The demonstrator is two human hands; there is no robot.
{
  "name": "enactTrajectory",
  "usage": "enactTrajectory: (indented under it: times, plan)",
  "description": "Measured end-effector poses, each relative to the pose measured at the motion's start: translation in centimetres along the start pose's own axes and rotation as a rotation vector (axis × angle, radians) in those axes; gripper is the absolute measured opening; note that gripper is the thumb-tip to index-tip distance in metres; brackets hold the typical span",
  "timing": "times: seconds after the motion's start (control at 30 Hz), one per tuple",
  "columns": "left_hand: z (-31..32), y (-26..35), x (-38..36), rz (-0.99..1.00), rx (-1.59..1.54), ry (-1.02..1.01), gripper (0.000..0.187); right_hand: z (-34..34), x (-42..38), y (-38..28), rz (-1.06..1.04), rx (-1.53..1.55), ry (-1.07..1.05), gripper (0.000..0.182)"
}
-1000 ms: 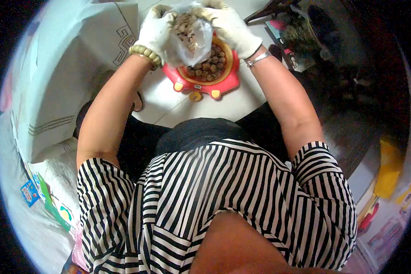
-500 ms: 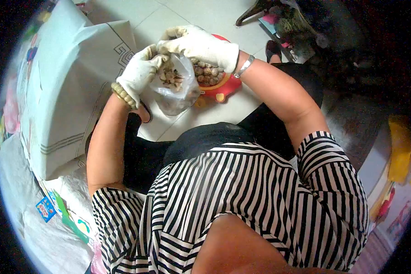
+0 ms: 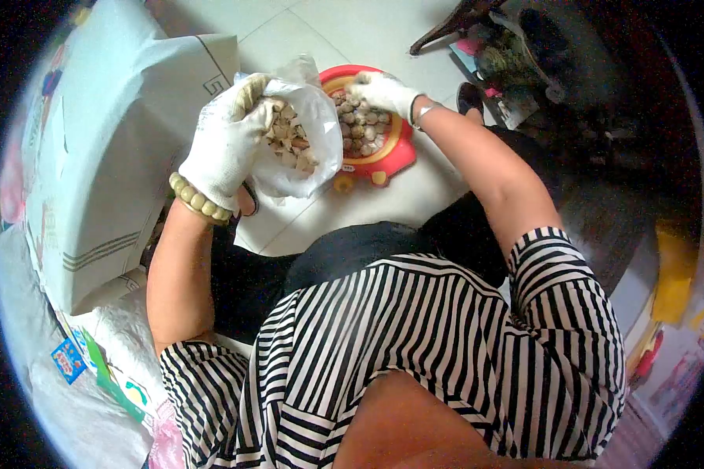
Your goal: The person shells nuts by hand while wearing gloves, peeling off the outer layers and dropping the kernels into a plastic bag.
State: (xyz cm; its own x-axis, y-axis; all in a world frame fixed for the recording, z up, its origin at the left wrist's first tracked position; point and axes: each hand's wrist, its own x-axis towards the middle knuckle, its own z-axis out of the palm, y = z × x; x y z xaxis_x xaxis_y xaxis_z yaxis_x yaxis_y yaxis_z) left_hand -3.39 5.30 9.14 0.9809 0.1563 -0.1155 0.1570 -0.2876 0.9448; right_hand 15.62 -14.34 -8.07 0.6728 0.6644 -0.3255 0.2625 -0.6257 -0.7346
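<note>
Pinching a bag [image 3: 325, 144] of fragments [image 3: 292, 147] with my left grip [image 3: 260, 105], I have my right grip [image 3: 357, 84], closure unclear, at round lumps [image 3: 364, 129] in a red basin [image 3: 401, 154].

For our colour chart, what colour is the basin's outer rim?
The outer rim is red, clearest in the head view.

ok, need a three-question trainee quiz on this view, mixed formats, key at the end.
1. True or false: the gloved left hand grips the plastic bag.
2. Choose one: the beaded bracelet is worn on the
A) right wrist
B) left wrist
C) neither wrist
3. Fill in the colour: the gloved right hand is over a basin with a ____ outer rim, which holds round brown pieces.

Key: 1 true; 2 B; 3 red
</note>
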Motion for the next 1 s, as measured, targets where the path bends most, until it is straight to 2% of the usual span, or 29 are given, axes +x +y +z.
enactTrajectory:
  times: [0.03, 0.07, 0.1, 0.17, 0.2, 0.23, 0.33, 0.37, 0.47, 0.53, 0.57, 0.6, 0.63, 0.67, 0.7, 0.77, 0.8, 0.83, 0.9, 0.93, 1.0]
  plan:
    - [-0.1, 0.6, -0.1, 0.015, 0.042, 0.02, 0.019, -0.1, 0.1, 0.1, -0.01, -0.179, -0.05, 0.04]
    - [-0.1, 1.3, -0.1, 0.009, 0.046, 0.023, 0.019, 0.6, 0.6, 0.0, 0.103, -0.276, -0.078, 0.036]
    - [-0.1, 1.9, -0.1, 0.017, 0.059, 0.029, 0.019, 0.4, 0.4, -0.8, 0.063, -0.348, -0.171, 0.038]
    - [-0.2, 2.5, -0.3, 0.012, 0.067, 0.032, 0.019, 3.7, 3.3, 3.4, -0.176, -0.66, -0.07, 0.039]
    - [-0.2, 2.6, -0.7, 0.016, 0.056, 0.031, 0.02, 4.4, 3.2, 3.3, -0.078, -0.743, -0.113, 0.039]
    - [-0.2, 2.7, -1.1, 0.021, 0.046, 0.028, 0.02, 4.4, 2.7, 2.2, -0.077, -0.741, -0.124, 0.039]
    - [0.1, 4.0, -2.0, -0.044, 0.011, -0.01, 0.021, 2.0, 0.5, -3.6, 0.231, -0.634, -0.473, 0.057]
    - [0.2, 4.4, -1.8, -0.101, -0.045, -0.038, 0.022, 1.7, 0.1, -3.9, 0.239, -0.629, -0.496, 0.057]
    - [0.6, 5.1, -1.9, -0.086, -0.049, -0.112, 0.035, 1.1, -0.8, -4.7, 0.139, -0.868, -0.321, 0.056]
    - [0.8, 5.8, -2.1, -0.102, -0.084, -0.136, 0.043, 1.4, 1.1, -3.1, 0.162, -0.871, -0.398, 0.055]
    - [1.0, 6.0, -2.2, -0.106, -0.087, -0.139, 0.043, 1.8, 1.7, -2.1, 0.175, -0.879, -0.469, 0.055]
    - [1.0, 5.9, -2.0, -0.143, -0.144, -0.141, 0.03, 1.2, 1.1, -2.8, 0.281, -0.793, -0.46, 0.054]
    - [1.0, 6.0, -2.0, -0.165, -0.184, -0.145, 0.025, 2.4, 1.9, -0.7, 0.279, -0.79, -0.458, 0.054]
    - [1.0, 5.7, -1.8, -0.15, -0.149, -0.123, 0.024, 4.6, 3.3, 3.1, 0.173, -0.867, -0.418, 0.053]
    - [0.9, 5.7, -1.8, -0.147, -0.143, -0.123, 0.024, 4.8, 3.4, 3.2, 0.064, -0.944, -0.371, 0.053]
    - [0.9, 5.4, -1.7, -0.171, -0.225, -0.116, 0.041, 4.5, 2.7, 4.2, 0.047, -0.898, -0.391, 0.053]
    - [1.1, 5.3, -1.8, -0.135, -0.262, -0.08, 0.036, 4.5, 2.5, 4.7, 0.01, -0.832, -0.435, 0.051]
    - [1.3, 5.2, -1.7, -0.179, -0.317, -0.053, 0.032, 4.4, 2.1, 5.3, -0.023, -0.764, -0.486, 0.048]
    - [1.2, 5.4, -1.5, -0.184, -0.211, -0.012, 0.027, 4.2, 1.9, 5.7, -0.053, -0.753, -0.443, 0.044]
    - [1.3, 5.5, -1.4, -0.165, -0.229, 0.042, 0.02, 4.1, 1.7, 5.6, -0.093, -0.813, -0.464, 0.043]
    - [1.0, 5.0, -1.0, -0.127, -0.226, 0.052, 0.021, 3.6, 0.8, 5.0, -0.138, -0.916, -0.519, 0.038]
